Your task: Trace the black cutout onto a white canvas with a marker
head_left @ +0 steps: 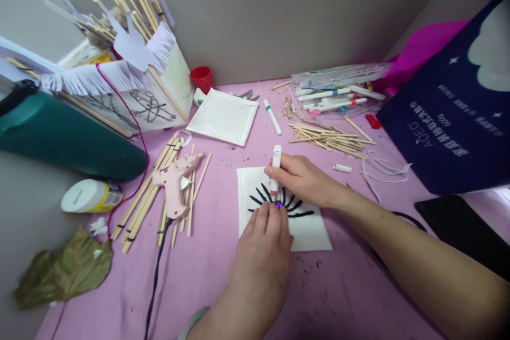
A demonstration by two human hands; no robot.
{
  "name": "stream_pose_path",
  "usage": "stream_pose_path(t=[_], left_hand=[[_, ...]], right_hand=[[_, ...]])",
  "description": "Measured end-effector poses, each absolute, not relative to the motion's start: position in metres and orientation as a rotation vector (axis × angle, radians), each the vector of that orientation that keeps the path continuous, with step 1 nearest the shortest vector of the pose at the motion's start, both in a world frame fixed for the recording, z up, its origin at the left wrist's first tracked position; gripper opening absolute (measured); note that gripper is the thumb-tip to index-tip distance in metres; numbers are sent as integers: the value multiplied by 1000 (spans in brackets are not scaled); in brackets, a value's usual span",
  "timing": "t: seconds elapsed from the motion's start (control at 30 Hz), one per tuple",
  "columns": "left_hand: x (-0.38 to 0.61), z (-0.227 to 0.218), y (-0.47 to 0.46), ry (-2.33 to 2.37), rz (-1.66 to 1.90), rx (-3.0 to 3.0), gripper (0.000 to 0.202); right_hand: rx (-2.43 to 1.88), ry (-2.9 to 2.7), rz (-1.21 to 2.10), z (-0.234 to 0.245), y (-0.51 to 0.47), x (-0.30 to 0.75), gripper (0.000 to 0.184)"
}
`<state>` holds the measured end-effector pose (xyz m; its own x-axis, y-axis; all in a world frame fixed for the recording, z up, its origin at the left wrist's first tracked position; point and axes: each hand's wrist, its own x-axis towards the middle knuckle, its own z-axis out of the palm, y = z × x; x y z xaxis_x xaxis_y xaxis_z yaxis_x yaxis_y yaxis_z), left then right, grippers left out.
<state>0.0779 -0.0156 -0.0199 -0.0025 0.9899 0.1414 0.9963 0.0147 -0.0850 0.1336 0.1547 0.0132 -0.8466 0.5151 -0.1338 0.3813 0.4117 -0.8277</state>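
Note:
A white sheet [313,231] bearing thick black strokes that fan outward lies before me. A small purple gem [278,204] sits at the middle of the strokes. My right hand [300,178] grips a white marker [275,167] upright, its lower end just behind the gem, touching or very near the sheet. My left hand [265,241] rests on the sheet, fingers side by side and laid down, tips at the gem's near edge. Its thumb is mostly hidden. Right of the sheet lies a white marker cap [342,168].
At left are a pink glue gun [175,180] with a cord, bundled sticks [149,191], a green bottle [67,133] and a dry leaf [66,268]. Behind are a white square panel [223,117], a green-tipped marker [272,117], loose sticks [329,137] and a marker pouch [338,93]. A dark blue bag [450,117] stands right.

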Motion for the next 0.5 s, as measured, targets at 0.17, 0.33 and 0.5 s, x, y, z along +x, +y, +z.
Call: stream_pose_path(t=[0.17,0.33,0.5], left_hand=[[78,-21,-16,-2122,-42,-2119,39],[78,-23,-17,-2132,-40,-2129,39],[77,-22,-16,-2163,-11,-2188,40]], right_hand=[[-783,-2531,1406,12,155,133,25],[-785,-2539,1321,14,150,133,23],[-836,-2515,1225,11,150,133,23]])
